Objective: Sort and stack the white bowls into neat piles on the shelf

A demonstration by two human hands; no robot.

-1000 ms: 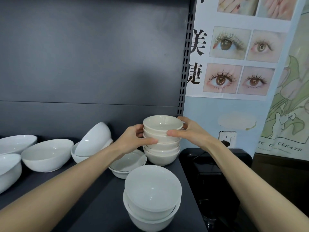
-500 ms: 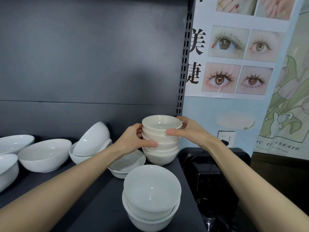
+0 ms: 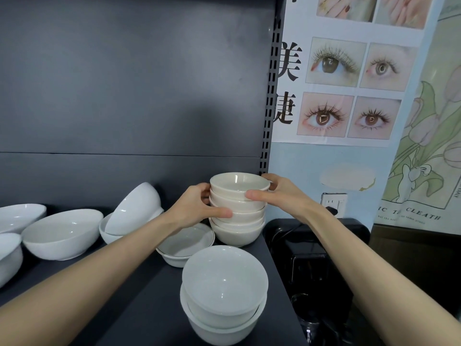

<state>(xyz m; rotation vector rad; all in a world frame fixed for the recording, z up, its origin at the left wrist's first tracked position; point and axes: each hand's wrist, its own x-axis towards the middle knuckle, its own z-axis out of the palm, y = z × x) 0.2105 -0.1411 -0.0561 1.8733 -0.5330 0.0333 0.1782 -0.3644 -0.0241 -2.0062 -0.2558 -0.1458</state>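
A pile of several cream-white bowls (image 3: 238, 231) stands at the back right corner of the dark shelf (image 3: 139, 310). My left hand (image 3: 193, 208) grips the pile's left side, thumb across the front of a middle bowl. My right hand (image 3: 279, 196) grips the right side near the top bowl (image 3: 239, 184), thumb on its front rim. Two nested white bowls (image 3: 223, 293) sit near the front edge. A small shallow dish pile (image 3: 184, 243) lies behind them, partly under my left wrist.
At the left stand a tilted bowl inside another (image 3: 132, 211), a wide bowl (image 3: 62, 233) and further bowls (image 3: 10, 255) at the frame's edge. The shelf's right edge drops to a black appliance (image 3: 316, 248). A slotted upright (image 3: 270, 96) and posters (image 3: 349, 71) rise behind.
Both hands stay on the cream bowl pile with almost no movement; the view has shifted slightly. The bowls elsewhere on the shelf have not moved.
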